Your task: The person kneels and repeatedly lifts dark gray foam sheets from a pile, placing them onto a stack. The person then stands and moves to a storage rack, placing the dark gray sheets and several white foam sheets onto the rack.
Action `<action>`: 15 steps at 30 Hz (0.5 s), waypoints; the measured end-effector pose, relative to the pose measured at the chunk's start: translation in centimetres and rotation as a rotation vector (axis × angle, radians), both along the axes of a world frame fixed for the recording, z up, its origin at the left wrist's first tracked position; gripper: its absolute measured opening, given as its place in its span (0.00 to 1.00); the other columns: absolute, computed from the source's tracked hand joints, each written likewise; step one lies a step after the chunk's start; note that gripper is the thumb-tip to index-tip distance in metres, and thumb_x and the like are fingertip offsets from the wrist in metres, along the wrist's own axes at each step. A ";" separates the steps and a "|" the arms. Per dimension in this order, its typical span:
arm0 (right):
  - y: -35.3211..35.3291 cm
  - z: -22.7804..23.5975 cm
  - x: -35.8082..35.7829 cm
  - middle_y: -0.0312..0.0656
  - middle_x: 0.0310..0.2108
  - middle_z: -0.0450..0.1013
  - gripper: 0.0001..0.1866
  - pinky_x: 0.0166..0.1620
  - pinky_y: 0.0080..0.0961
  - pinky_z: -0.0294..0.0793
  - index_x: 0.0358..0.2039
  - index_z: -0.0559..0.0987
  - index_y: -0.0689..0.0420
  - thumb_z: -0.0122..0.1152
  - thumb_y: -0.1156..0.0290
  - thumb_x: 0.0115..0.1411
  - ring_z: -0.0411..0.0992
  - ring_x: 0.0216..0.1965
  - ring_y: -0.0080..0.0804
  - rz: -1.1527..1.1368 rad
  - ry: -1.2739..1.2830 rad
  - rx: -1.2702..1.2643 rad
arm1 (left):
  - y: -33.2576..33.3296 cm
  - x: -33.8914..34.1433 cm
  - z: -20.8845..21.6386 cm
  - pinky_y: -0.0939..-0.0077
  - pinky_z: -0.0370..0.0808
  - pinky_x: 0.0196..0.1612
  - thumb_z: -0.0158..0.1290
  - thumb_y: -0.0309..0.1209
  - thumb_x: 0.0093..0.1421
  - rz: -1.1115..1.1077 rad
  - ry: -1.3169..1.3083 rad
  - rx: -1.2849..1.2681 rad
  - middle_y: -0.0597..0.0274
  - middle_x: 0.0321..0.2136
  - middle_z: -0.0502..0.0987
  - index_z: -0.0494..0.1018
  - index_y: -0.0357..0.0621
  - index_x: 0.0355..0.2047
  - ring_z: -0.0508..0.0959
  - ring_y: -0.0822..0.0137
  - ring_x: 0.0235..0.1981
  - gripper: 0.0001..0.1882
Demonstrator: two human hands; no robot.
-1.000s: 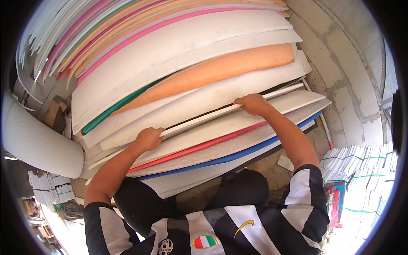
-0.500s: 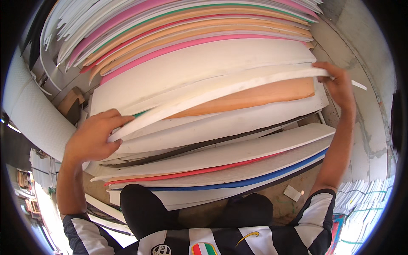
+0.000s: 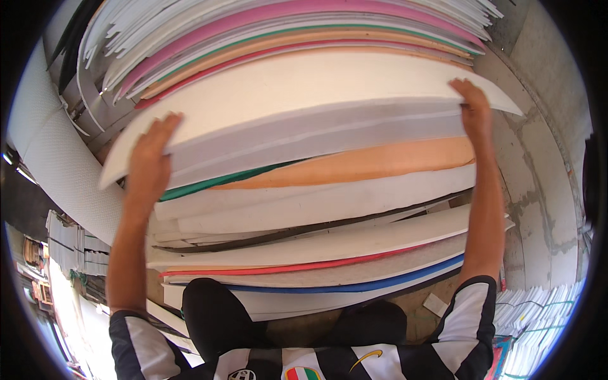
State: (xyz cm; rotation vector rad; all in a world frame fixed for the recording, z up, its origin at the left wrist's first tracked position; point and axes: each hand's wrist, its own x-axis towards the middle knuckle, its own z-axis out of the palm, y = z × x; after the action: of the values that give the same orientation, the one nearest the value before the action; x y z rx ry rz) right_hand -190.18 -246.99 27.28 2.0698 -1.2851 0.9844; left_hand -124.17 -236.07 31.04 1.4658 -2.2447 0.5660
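Observation:
A broad white foam sheet (image 3: 316,88) stretches between my hands, tilted up against the far stack, its near edge bowed and raised over the pile. My left hand (image 3: 152,149) grips that edge near its left end, fingers over the top face and thumb hidden. Toward the right end, my right hand (image 3: 474,104) holds the same edge, fingers on top. Beneath it lie a greyish-white sheet (image 3: 316,130), a green sheet (image 3: 231,179) showing as a strip, an orange sheet (image 3: 373,161) and more white sheets (image 3: 304,207).
Behind stands a thick stack of coloured sheets (image 3: 266,12). Closer to my knees are red (image 3: 304,263) and blue sheets (image 3: 354,285) among white ones. A large white roll (image 3: 50,152) is at left, a concrete wall (image 3: 544,69) at right, tied white bundles (image 3: 538,316) at lower right.
Both hands have moved, the left up and away from me. The white sheet's broad face has swung up and outward, covering part of the far stack and exposing the greyish-white and green sheets below.

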 end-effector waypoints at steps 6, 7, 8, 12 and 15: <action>-4.2 -11.2 4.6 0.41 0.65 0.73 0.32 0.61 0.49 0.73 0.65 0.75 0.35 0.55 0.78 0.62 0.74 0.62 0.48 -0.433 0.252 0.263 | -5.3 0.3 -13.6 0.33 0.64 0.67 0.61 0.32 0.61 0.186 -0.089 0.247 0.57 0.71 0.67 0.64 0.62 0.72 0.65 0.48 0.72 0.38; -3.8 -11.9 5.8 0.41 0.64 0.73 0.32 0.59 0.47 0.76 0.65 0.75 0.35 0.56 0.78 0.62 0.74 0.60 0.48 -0.467 0.199 0.311 | -5.6 1.0 -14.7 0.32 0.63 0.67 0.62 0.38 0.62 0.187 -0.072 0.240 0.59 0.72 0.65 0.63 0.64 0.72 0.64 0.48 0.72 0.38; -3.8 -12.2 6.3 0.41 0.63 0.73 0.32 0.56 0.46 0.79 0.66 0.74 0.35 0.56 0.77 0.63 0.75 0.59 0.48 -0.504 0.150 0.365 | -6.0 1.1 -15.2 0.30 0.62 0.68 0.63 0.43 0.62 0.182 -0.051 0.239 0.60 0.73 0.63 0.63 0.66 0.73 0.62 0.49 0.73 0.39; -6.1 -14.2 2.6 0.42 0.58 0.75 0.32 0.40 0.38 0.86 0.66 0.74 0.35 0.57 0.76 0.62 0.76 0.56 0.53 -0.573 0.263 0.053 | -8.5 -0.8 -15.9 0.30 0.61 0.69 0.63 0.49 0.62 0.187 -0.072 0.217 0.61 0.74 0.61 0.61 0.71 0.73 0.59 0.48 0.75 0.40; -8.0 -14.1 3.8 0.43 0.60 0.74 0.34 0.42 0.39 0.87 0.67 0.73 0.35 0.56 0.77 0.62 0.76 0.56 0.54 -0.624 0.210 0.165 | -9.2 -1.3 -14.8 0.30 0.61 0.68 0.63 0.48 0.62 0.226 -0.091 0.246 0.61 0.75 0.60 0.62 0.73 0.73 0.59 0.49 0.75 0.39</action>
State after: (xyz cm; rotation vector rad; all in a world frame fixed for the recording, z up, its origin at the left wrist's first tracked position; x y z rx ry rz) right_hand -186.40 -255.01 13.22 1.6454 -1.7781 0.3831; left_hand -125.45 -245.25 16.19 1.8673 -2.2994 0.4430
